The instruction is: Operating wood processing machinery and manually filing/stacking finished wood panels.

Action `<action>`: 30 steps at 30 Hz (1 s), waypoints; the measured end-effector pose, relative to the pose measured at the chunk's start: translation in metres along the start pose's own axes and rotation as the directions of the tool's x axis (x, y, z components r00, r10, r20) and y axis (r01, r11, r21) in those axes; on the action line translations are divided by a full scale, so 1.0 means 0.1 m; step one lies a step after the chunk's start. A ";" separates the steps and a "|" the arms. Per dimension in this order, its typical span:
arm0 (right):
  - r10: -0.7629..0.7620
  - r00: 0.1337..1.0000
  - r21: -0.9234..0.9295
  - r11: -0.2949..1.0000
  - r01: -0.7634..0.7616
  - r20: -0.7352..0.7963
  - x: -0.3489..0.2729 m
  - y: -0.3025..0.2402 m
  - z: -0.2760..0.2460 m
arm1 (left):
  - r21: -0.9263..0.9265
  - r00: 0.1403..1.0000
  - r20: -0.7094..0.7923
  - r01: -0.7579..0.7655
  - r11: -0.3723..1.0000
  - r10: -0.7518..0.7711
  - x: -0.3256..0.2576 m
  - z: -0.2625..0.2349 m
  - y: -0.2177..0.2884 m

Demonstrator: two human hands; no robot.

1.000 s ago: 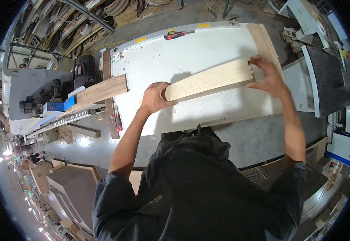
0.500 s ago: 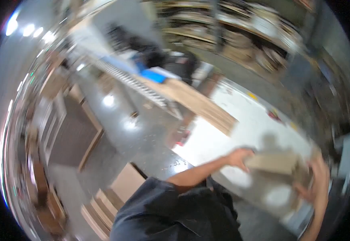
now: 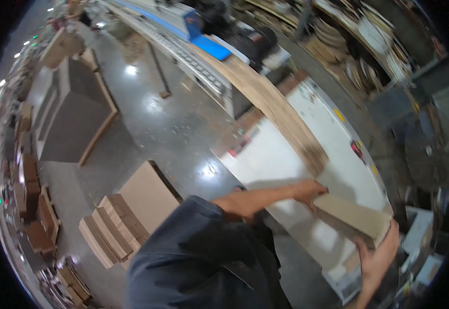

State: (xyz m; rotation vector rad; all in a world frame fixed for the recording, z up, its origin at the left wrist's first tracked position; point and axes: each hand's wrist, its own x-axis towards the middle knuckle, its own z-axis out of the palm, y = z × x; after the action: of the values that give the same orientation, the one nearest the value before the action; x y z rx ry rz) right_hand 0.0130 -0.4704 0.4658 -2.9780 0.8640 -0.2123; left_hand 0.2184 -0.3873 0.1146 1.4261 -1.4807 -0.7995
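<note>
A tan, rectangular wooden-looking block (image 3: 355, 215), perhaps a bundle of cut strips, is held between my hands above the white tabletop (image 3: 270, 165). My left hand (image 3: 311, 193) grips its left end, thumb and fingers closed about the corner. At the other end, my right hand (image 3: 381, 252) has its fingers wrapped round the far right edge and its thumb on the near side. Whether the block's underside touches the table cannot be seen. A long brown wood board (image 3: 281, 113) lies beyond, its near end close to my left hand.
A machine with a blue guard (image 3: 210, 47) and a metal rail (image 3: 198, 67) adjoins the table's far end. A red-and-black tool (image 3: 357, 149) lies by its right edge. Stacked tan boards (image 3: 116, 226) stand on the floor at left, before a large grey-brown stack (image 3: 75, 118).
The view has shifted and become sharper. My right hand has come lower and closer round the block's right end; the left keeps its grip. The block now slants down to the right.
</note>
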 end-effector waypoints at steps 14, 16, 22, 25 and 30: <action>-0.040 0.982 -0.034 0.999 0.034 -0.185 -0.05 0.09 0.06 | 0.249 0.368 -0.875 0.900 0.358 -0.315 -1.75 -0.54 -1.07; -0.023 0.990 0.026 0.999 0.027 -0.142 -0.06 0.15 0.05 | 0.329 0.368 -0.861 0.929 0.169 -0.351 -1.98 -0.39 -1.14; -0.085 0.978 0.132 0.985 0.111 -0.190 -0.10 0.29 -0.04 | 0.174 0.332 -0.830 0.918 0.357 -0.448 -2.03 -0.08 -1.40; -0.092 0.970 0.120 0.985 0.121 -0.225 -0.12 0.31 -0.03 | 0.031 0.323 -0.686 0.908 0.417 -0.652 -1.86 -0.09 -1.35; -0.090 0.971 0.137 0.983 0.122 -0.221 -0.12 0.38 0.00 | -0.405 0.491 -0.476 0.614 0.678 -0.729 -1.04 -0.32 -0.03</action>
State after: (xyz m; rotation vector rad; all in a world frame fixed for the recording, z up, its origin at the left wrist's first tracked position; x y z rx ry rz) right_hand -0.0167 -0.4959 0.4615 -2.8983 0.6697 -0.5849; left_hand 0.2410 -0.2816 0.1067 1.9124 -0.2797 -0.7838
